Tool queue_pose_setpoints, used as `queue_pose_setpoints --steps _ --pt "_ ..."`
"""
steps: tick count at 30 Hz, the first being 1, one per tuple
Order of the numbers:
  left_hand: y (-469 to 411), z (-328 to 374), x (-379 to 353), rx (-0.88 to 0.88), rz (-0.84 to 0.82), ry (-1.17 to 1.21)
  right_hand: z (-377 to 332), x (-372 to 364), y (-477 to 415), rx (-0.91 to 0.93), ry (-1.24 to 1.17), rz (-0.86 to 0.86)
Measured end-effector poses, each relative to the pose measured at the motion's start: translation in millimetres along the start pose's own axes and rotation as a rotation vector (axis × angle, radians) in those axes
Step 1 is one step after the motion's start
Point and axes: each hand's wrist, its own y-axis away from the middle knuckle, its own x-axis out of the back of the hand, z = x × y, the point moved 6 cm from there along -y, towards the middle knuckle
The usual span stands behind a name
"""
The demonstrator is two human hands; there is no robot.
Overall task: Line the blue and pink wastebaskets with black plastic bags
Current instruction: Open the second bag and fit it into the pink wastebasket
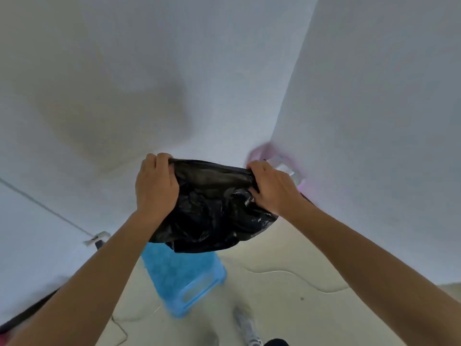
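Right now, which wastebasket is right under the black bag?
The blue wastebasket. It stands on the floor just below the black plastic bag that both hands hold up. The pink wastebasket is farther off by the wall, behind the right hand.

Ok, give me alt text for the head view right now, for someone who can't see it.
Two bare hands, left hand and right hand, grip the top edge of a crumpled black plastic bag held up above a blue wastebasket on the pale floor. A blurred pink wastebasket sits beyond the right hand near a white wall corner; neither basket visibly has a liner.
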Motion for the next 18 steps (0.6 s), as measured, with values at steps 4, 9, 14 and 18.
queue_pose_setpoints --steps 4,9,14,18 --pt "4.1 97.3 -34.9 -0.253 -0.133 0.141 63.3 47.2 86.2 -0.374 0.102 0.107" --pt "60.1 250.4 -70.9 -0.688 -0.323 0.235 128.1 106.5 247.7 -0.749 0.253 0.194" --pt "152.4 416.2 -61.6 -1.108 -0.434 0.252 149.8 176.6 438.2 -1.099 0.395 0.304" --pt "259.4 524.6 -35.1 -1.352 -0.456 0.369 129.4 211.2 593.7 -1.307 0.467 0.359"
